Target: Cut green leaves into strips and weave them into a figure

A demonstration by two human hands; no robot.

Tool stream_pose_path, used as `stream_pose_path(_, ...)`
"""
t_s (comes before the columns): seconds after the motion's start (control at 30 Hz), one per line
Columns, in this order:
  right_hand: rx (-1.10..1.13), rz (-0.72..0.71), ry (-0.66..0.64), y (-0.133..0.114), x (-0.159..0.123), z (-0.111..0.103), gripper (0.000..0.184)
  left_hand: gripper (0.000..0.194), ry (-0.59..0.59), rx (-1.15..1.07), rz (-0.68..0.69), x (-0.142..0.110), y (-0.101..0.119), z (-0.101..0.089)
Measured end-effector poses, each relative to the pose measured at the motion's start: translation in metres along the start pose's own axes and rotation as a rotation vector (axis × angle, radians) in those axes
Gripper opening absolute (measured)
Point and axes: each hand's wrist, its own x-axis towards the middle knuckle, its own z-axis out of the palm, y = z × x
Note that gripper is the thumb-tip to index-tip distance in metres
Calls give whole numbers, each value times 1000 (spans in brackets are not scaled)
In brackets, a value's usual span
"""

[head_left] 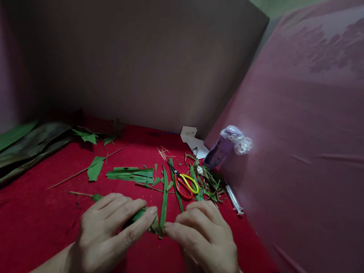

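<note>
My left hand (111,229) is closed over a rolled or folded green leaf (139,215), near the table's front. A thin stem (79,193) sticks out to the left of that hand, and the leaf's brownish end shows past the left thumb. My right hand (206,237) is curled, its thumb tip at the leaf's right end; whatever its fingers hold is hidden beneath. Just beyond the hands lies a narrow leaf strip (165,196), with scissors (186,186) with red and yellow handles on its right, blades pointing away.
Cut leaf strips (131,174), a leaf piece (95,168) and toothpicks (163,153) lie on the red cloth (41,230). Large leaves (18,147) are at left. Right: leaf scraps (211,184), a syringe (234,200), a purple plastic-topped bottle (220,152), white papers (197,146) and a pink-draped wall (316,148).
</note>
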Motion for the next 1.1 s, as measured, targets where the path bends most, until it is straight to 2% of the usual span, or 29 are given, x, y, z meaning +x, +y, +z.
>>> stream_pose_path(0.4, 72, -56, 7, 7, 8, 2, 24, 35, -50, -17, 35, -5, 2, -6)
stream_pose_path(0.57, 63, -101, 51, 9, 7, 5, 19, 35, -22, -29, -43, -3, 8, -8)
stream_pose_path(0.73, 46, -155, 55, 9, 8, 9, 18, 31, -31, -21, 31, -3, 2, -9)
stream_pose_path(0.9, 58, -161, 66, 14, 9, 17, 18, 27, 24, -42, -27, 3, 1, -11)
stream_pose_path(1.1, 80, -314, 65, 26, 15, 23, 20, 23, 57, -42, -73, 8, 0, -12)
